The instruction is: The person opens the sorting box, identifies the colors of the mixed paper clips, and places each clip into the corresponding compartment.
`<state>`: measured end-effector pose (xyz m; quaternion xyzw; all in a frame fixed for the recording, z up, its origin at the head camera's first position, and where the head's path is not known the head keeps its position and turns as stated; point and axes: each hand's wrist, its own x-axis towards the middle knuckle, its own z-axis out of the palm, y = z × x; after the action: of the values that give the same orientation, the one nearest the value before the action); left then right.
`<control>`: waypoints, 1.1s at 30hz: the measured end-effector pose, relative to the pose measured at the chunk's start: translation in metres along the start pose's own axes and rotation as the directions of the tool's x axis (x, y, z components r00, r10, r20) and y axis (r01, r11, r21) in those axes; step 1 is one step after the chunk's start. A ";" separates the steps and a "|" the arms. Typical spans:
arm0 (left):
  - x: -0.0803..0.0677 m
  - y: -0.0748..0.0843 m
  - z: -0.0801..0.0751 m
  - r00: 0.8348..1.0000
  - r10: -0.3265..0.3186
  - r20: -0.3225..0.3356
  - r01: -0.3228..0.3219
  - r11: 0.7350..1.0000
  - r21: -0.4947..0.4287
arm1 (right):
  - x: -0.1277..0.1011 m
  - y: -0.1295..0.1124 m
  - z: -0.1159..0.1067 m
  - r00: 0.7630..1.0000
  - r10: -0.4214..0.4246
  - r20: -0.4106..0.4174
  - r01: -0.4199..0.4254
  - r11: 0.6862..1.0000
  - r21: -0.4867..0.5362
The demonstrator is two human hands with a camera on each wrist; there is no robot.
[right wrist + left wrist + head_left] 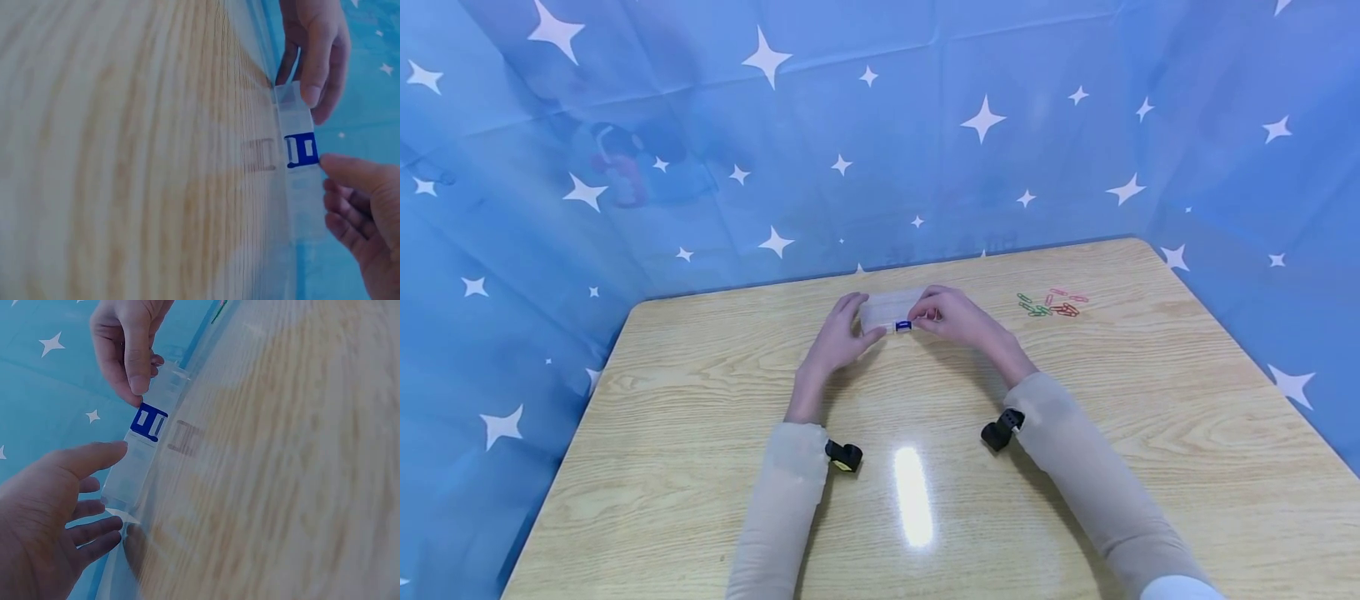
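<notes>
A small clear plastic box (891,310) with a blue clasp (903,326) sits on the wooden desk (700,433), near the far edge by the blue star cloth (760,150). Both hands are at the box. The left hand (842,333) is on the left end of the box, with its thumb against the front side and its fingers fairly straight. The right hand (951,315) is on the right end of the box, and its thumb sits right beside the blue clasp while its curled fingers hold the box. In the left wrist view the clasp (149,422) is shut flat on the front of the box (134,469). A little pile of colored paper clips (1051,303) lies on the desk to the right of the box, well apart from it.
</notes>
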<state>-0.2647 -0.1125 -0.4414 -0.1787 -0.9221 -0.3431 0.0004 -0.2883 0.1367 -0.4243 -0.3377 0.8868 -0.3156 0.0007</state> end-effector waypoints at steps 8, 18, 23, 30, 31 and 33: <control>0.004 -0.003 0.006 0.999 0.007 -0.038 -0.009 0.999 -0.042 | 0.003 0.000 0.001 1.000 0.022 -0.015 -0.022 1.000 0.016; 0.006 -0.005 0.012 0.997 0.007 -0.077 -0.012 0.998 -0.068 | 0.009 0.001 0.004 0.998 0.063 -0.020 -0.061 0.996 0.072; 0.004 -0.006 0.012 0.995 0.016 -0.096 -0.022 0.997 -0.071 | 0.011 0.001 0.003 0.998 0.055 -0.024 -0.053 0.994 0.092; 0.003 -0.004 0.013 0.995 -0.007 -0.101 -0.002 0.997 -0.083 | 0.014 0.006 0.006 0.998 0.057 -0.009 -0.056 0.992 0.112; 0.004 -0.004 0.013 0.995 -0.012 -0.098 0.004 0.997 -0.082 | 0.014 0.007 0.006 0.998 0.057 -0.008 -0.056 0.992 0.114; 0.004 -0.004 0.014 0.995 -0.020 -0.093 0.013 0.997 -0.078 | 0.014 0.008 0.006 0.998 0.056 -0.003 -0.055 0.992 0.116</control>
<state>-0.2680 -0.1050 -0.4538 -0.1546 -0.9086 -0.3864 0.0339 -0.3026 0.1296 -0.4305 -0.3114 0.8760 -0.3674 0.0262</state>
